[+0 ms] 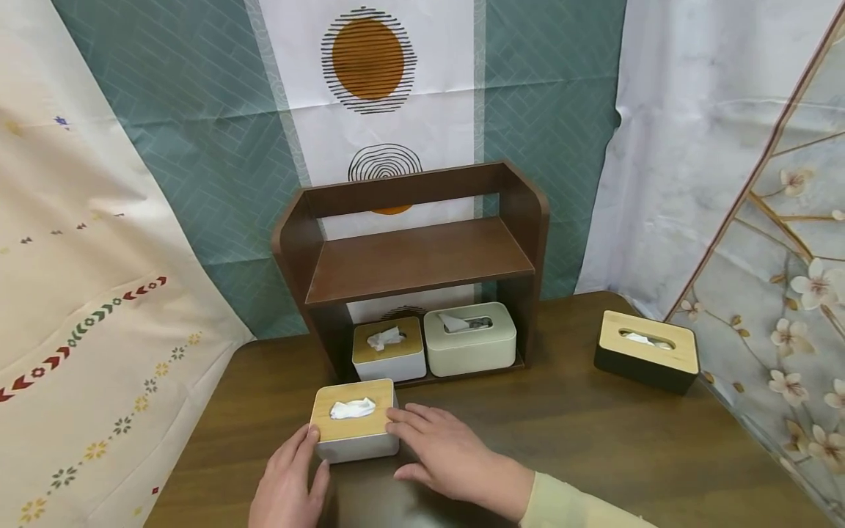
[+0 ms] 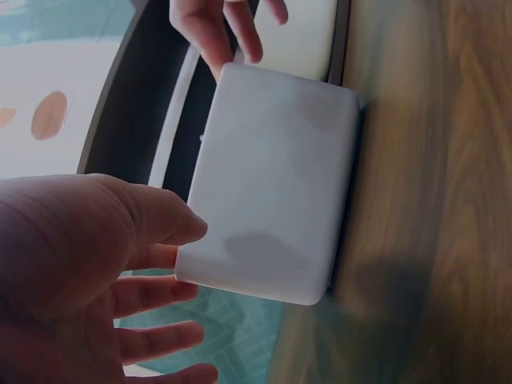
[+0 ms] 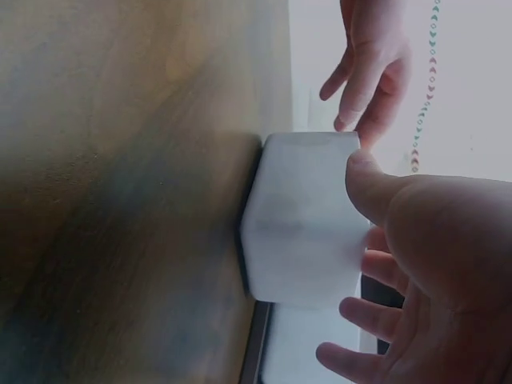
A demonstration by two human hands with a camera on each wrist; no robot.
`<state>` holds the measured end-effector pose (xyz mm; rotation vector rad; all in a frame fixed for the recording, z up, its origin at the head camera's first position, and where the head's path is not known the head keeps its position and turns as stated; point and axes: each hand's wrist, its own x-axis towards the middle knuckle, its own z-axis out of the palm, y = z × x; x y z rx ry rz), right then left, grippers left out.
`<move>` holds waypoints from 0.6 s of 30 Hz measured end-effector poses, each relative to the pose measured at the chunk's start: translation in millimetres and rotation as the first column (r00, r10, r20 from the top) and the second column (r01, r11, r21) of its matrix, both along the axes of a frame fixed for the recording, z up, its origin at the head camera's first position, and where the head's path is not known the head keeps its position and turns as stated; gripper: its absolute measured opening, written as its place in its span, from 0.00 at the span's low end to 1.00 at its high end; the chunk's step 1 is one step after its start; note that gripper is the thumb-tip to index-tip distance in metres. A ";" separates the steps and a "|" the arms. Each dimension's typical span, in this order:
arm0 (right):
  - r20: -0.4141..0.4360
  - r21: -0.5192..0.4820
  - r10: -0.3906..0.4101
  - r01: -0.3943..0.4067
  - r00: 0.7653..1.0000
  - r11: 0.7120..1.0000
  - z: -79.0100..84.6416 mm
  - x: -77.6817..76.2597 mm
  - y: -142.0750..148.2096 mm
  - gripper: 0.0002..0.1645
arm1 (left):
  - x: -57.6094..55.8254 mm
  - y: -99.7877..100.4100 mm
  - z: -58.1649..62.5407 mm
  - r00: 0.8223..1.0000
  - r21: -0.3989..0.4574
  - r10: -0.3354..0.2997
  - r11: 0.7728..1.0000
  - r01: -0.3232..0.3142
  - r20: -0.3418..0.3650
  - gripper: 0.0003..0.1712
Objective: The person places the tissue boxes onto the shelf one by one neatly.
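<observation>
A white tissue box with a light wooden lid sits on the table in front of the shelf, a white tissue poking from its slot. At its left front corner my left hand touches the lid's edge with its fingertips. Across from it, my right hand rests its fingertips on the lid's right edge, fingers fairly straight. From the left wrist, the blank front of the white tissue box shows, with the left thumb close to its upper edge. In the right wrist view, the right thumb lies at the top edge of the white tissue box.
A brown two-tier shelf stands behind, holding another wood-lidded white tissue box and a cream tissue box on its lower level. Off to the right is a black tissue box with a wooden lid. Patterned cloths hang around the table.
</observation>
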<state>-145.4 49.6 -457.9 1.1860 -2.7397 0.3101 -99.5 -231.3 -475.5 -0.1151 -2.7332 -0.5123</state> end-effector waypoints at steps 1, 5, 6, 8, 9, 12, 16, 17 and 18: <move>0.007 -0.001 -0.007 0.007 1.000 1.000 1.1 0.2 1.7 0.37 | 0.0 2.3 0.1 1.000 -0.005 -0.005 1.000 0.005 -0.002 0.32; 0.043 -0.013 -0.028 0.029 0.999 0.999 3.2 1.5 9.7 0.36 | 0.6 10.9 1.5 0.999 0.003 -0.030 1.000 0.030 0.029 0.31; 0.042 -0.020 -0.033 0.034 0.999 0.999 3.2 1.7 12.0 0.35 | 0.6 13.2 1.8 0.998 0.008 -0.032 0.999 0.032 0.049 0.31; 0.032 -0.039 -0.042 0.043 0.999 0.998 2.6 1.5 16.3 0.34 | 0.2 17.5 2.5 0.997 0.028 -0.034 0.999 0.032 0.067 0.31; 0.026 -0.051 -0.045 0.047 0.999 0.998 2.2 1.3 18.1 0.33 | 0.1 19.5 2.8 0.997 0.038 -0.032 0.999 0.029 0.073 0.30; 0.002 -0.093 -0.043 0.043 0.999 0.995 0.0 0.4 21.4 0.33 | -0.1 23.3 2.9 0.998 0.071 -0.032 0.997 0.028 0.048 0.29; -0.014 -0.150 -0.045 0.043 0.999 0.988 -3.8 1.0 20.7 0.37 | -2.0 25.8 3.3 0.998 0.121 -0.023 0.993 0.017 0.053 0.31; -0.007 -0.163 -0.058 0.056 0.998 0.985 -4.5 1.4 20.0 0.39 | -3.0 26.4 3.9 0.997 0.133 -0.017 0.991 0.007 0.075 0.32; 0.004 -0.176 -0.075 0.074 0.997 0.982 -5.1 2.1 19.4 0.40 | -4.5 26.9 4.3 0.995 0.146 -0.012 0.989 -0.003 0.100 0.33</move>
